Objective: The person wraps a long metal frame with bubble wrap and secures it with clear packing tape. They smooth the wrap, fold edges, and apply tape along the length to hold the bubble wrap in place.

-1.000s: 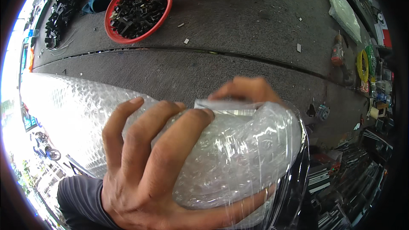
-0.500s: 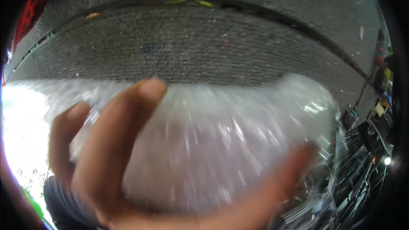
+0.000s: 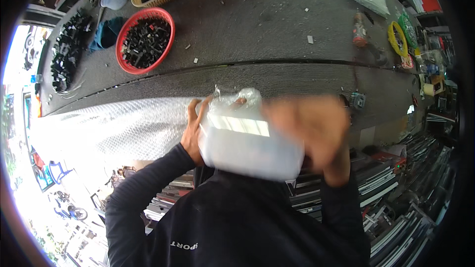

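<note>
Bubble-wrap bundle (image 3: 247,153) in my left hand (image 3: 193,136), can't tell if my blurry right hand (image 3: 314,128) grips. It's slick-looking, so a loose left grip could drop it.

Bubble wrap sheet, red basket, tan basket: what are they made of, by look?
Bubble wrap sheet: clear plastic film, glossy; regular bubble dimples glint.
Red basket: likely molded plastic, seemingly smooth; even colour, rounded rim.
Tan basket: woven-looking, fairly matte; wicker or plastic imitation, can't tell.
</note>
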A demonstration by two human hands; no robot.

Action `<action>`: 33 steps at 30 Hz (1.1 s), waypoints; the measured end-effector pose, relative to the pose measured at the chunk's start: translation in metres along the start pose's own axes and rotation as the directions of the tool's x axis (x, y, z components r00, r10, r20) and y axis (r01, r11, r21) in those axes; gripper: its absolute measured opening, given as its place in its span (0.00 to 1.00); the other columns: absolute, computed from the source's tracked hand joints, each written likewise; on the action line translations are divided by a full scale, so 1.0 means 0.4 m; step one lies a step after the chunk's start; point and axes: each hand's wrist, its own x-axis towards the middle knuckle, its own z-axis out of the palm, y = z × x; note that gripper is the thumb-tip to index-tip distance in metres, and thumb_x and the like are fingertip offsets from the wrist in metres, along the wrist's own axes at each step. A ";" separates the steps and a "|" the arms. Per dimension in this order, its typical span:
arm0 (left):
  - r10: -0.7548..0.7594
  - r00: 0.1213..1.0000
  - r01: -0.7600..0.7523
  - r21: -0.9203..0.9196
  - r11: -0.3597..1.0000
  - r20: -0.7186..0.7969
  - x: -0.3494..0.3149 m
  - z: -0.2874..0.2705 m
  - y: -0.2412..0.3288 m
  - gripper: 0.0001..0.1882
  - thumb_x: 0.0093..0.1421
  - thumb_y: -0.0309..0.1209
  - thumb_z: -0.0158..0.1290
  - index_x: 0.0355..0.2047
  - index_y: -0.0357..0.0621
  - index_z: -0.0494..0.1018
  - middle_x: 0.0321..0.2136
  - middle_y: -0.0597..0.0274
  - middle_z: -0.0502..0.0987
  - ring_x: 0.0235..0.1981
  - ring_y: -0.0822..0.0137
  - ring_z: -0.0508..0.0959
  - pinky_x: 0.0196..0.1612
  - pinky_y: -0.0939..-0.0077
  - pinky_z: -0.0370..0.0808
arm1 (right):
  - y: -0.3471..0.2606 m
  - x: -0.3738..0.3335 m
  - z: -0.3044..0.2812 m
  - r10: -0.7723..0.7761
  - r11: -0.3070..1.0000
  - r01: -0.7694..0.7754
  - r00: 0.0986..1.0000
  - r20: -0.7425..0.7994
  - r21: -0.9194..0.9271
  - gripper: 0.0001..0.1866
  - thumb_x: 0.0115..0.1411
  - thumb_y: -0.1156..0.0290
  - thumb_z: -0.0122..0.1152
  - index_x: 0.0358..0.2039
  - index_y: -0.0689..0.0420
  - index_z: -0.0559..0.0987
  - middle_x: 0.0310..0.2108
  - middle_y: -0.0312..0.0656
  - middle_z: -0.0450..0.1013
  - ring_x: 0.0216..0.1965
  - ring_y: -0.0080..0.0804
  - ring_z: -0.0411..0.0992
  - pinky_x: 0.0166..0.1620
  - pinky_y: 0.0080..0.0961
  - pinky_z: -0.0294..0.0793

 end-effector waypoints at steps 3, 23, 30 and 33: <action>0.015 0.998 -0.014 0.029 0.999 -0.054 -0.048 -0.101 0.086 0.64 0.38 0.62 0.82 0.79 0.86 0.70 0.85 0.68 0.61 0.76 0.27 0.64 0.75 0.25 0.55 | 0.211 0.231 0.039 -0.061 0.995 0.050 0.989 -0.135 -0.083 0.15 0.55 0.74 0.80 0.43 0.58 0.87 0.36 0.54 0.87 0.38 0.50 0.90 0.40 0.40 0.88; 0.165 0.986 -0.166 -0.061 0.984 -0.025 -0.051 0.060 -0.109 0.69 0.30 0.61 0.87 0.78 0.74 0.73 0.76 0.61 0.74 0.80 0.30 0.62 0.82 0.16 0.49 | -0.149 -0.363 0.212 0.672 0.496 -0.763 0.640 0.374 0.414 0.28 0.60 0.70 0.82 0.60 0.59 0.83 0.48 0.46 0.87 0.50 0.43 0.89 0.55 0.37 0.85; -0.196 0.978 0.198 0.025 0.980 -0.069 -0.152 -0.001 -0.094 0.88 0.27 0.69 0.85 0.86 0.53 0.55 0.80 0.36 0.58 0.84 0.31 0.54 0.83 0.16 0.42 | -0.142 -0.258 0.139 0.513 0.814 -0.567 0.805 0.298 0.127 0.19 0.59 0.70 0.78 0.51 0.58 0.90 0.42 0.49 0.88 0.45 0.55 0.88 0.51 0.43 0.87; -0.280 0.960 0.272 0.177 0.946 0.022 -0.136 0.021 -0.074 0.91 0.25 0.65 0.86 0.87 0.48 0.52 0.77 0.28 0.58 0.80 0.29 0.59 0.80 0.19 0.50 | -0.073 -0.161 0.147 0.228 0.941 -0.264 0.957 0.180 0.212 0.21 0.55 0.73 0.79 0.49 0.67 0.90 0.43 0.54 0.89 0.44 0.52 0.90 0.48 0.38 0.89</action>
